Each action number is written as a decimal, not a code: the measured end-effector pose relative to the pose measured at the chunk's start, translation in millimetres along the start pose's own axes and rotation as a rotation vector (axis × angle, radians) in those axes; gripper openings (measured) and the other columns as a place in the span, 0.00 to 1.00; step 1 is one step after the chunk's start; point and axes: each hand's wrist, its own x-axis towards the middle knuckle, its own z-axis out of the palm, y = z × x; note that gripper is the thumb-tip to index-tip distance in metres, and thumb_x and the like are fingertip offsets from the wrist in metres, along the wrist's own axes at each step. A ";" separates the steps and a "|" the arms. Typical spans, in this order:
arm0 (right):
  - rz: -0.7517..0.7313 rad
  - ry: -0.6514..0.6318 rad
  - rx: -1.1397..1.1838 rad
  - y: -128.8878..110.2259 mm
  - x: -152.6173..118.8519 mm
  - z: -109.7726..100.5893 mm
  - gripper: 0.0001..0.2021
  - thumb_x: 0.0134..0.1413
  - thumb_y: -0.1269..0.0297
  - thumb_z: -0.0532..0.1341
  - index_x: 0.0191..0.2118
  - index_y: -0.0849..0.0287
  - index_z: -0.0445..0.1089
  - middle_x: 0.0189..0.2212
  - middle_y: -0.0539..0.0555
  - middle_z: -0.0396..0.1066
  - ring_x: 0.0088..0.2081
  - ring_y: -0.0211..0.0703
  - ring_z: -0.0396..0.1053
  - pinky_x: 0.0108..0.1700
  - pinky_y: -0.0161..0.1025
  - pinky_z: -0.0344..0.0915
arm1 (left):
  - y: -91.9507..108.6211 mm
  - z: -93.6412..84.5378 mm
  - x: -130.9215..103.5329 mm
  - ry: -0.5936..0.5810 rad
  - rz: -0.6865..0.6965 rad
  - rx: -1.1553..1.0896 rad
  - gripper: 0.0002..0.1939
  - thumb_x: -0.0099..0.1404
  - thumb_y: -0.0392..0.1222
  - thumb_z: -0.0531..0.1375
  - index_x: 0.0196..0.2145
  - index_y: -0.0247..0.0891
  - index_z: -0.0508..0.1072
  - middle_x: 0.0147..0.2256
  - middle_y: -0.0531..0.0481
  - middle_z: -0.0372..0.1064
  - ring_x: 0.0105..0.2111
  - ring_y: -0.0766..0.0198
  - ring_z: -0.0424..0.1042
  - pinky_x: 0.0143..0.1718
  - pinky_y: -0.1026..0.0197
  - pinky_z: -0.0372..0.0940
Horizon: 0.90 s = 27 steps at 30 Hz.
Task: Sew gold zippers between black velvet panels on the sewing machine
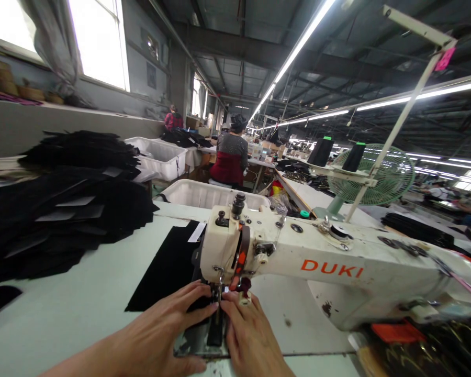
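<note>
A cream sewing machine stands before me, its needle and presser foot between my hands. Flat on the table, a black fabric piece with a white label lies left of the machine head and runs partly behind it. A narrow black strip comes out from under the foot toward me. My left hand lies with fingers stretched and thumb spread, tips touching beside the foot. My right hand rests flat to the right of the strip, fingertips close to the needle; its thumb is partly hidden.
Piles of black fabric pieces cover the table's left side. White plastic bins stand behind the machine. Black thread cones sit on a stand near a green fan. A seated person is farther ahead. Dark items lie at right.
</note>
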 end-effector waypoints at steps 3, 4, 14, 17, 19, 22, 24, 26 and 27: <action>-0.007 -0.036 -0.021 0.4 -1.4 0.2 0.26 0.50 0.79 0.55 0.56 0.57 0.65 0.54 0.55 0.72 0.54 0.51 0.71 0.58 0.52 0.68 | 1.3 -1.4 1.2 -0.014 -0.025 -0.033 0.40 0.59 0.56 0.68 0.65 0.50 0.62 0.67 0.41 0.51 0.65 0.35 0.52 0.61 0.37 0.54; -0.004 -0.042 -0.029 0.5 -1.9 0.3 0.26 0.51 0.79 0.55 0.56 0.58 0.65 0.54 0.55 0.72 0.55 0.51 0.71 0.58 0.52 0.68 | 1.7 -1.6 1.4 -0.015 -0.027 -0.036 0.40 0.59 0.56 0.68 0.65 0.50 0.62 0.67 0.41 0.51 0.65 0.35 0.52 0.60 0.37 0.54; -0.014 -0.150 -0.080 7.2 -4.5 0.7 0.26 0.55 0.79 0.53 0.60 0.58 0.63 0.57 0.56 0.69 0.57 0.51 0.68 0.59 0.50 0.67 | -0.5 -0.6 3.3 0.144 0.133 0.045 0.40 0.57 0.58 0.70 0.63 0.45 0.66 0.62 0.39 0.63 0.62 0.35 0.60 0.59 0.40 0.62; -0.048 -0.144 -0.070 13.5 -8.8 5.3 0.26 0.56 0.79 0.50 0.60 0.59 0.63 0.58 0.57 0.68 0.58 0.50 0.67 0.59 0.50 0.66 | 2.8 -4.4 2.5 0.189 0.207 0.080 0.38 0.56 0.57 0.70 0.60 0.40 0.71 0.59 0.37 0.67 0.59 0.40 0.66 0.60 0.45 0.63; -0.093 -0.095 -0.060 21.2 -13.1 7.3 0.24 0.58 0.78 0.48 0.59 0.59 0.63 0.57 0.59 0.68 0.57 0.50 0.68 0.57 0.49 0.68 | 3.2 -5.0 2.8 0.213 0.219 0.067 0.31 0.58 0.54 0.70 0.56 0.41 0.74 0.56 0.43 0.70 0.56 0.51 0.70 0.61 0.56 0.61; -0.212 -0.066 -0.045 38.0 -16.2 7.9 0.20 0.63 0.73 0.50 0.59 0.57 0.63 0.54 0.59 0.71 0.52 0.49 0.72 0.51 0.45 0.73 | -4.0 -2.0 5.4 0.284 0.127 0.068 0.17 0.69 0.41 0.60 0.53 0.34 0.75 0.54 0.44 0.72 0.54 0.62 0.71 0.59 0.66 0.60; -0.240 -0.071 -0.059 48.8 -14.8 7.8 0.19 0.64 0.70 0.50 0.58 0.56 0.65 0.51 0.59 0.72 0.48 0.50 0.74 0.47 0.45 0.74 | -11.2 1.7 6.8 0.329 0.057 0.097 0.21 0.71 0.40 0.59 0.59 0.31 0.68 0.62 0.39 0.63 0.62 0.54 0.62 0.65 0.50 0.53; -0.273 -0.069 -0.077 55.6 -12.8 7.2 0.18 0.65 0.69 0.50 0.57 0.55 0.66 0.49 0.59 0.73 0.46 0.50 0.75 0.45 0.44 0.74 | -14.5 4.8 6.6 0.344 0.012 0.127 0.22 0.71 0.42 0.60 0.60 0.32 0.66 0.63 0.38 0.61 0.62 0.49 0.60 0.63 0.40 0.53; -0.291 -0.058 -0.087 57.4 -12.1 6.4 0.17 0.65 0.69 0.50 0.56 0.55 0.66 0.48 0.59 0.74 0.45 0.50 0.76 0.44 0.44 0.74 | -13.5 5.4 5.6 0.344 -0.003 0.144 0.21 0.71 0.44 0.61 0.58 0.33 0.68 0.61 0.38 0.63 0.61 0.48 0.63 0.61 0.39 0.55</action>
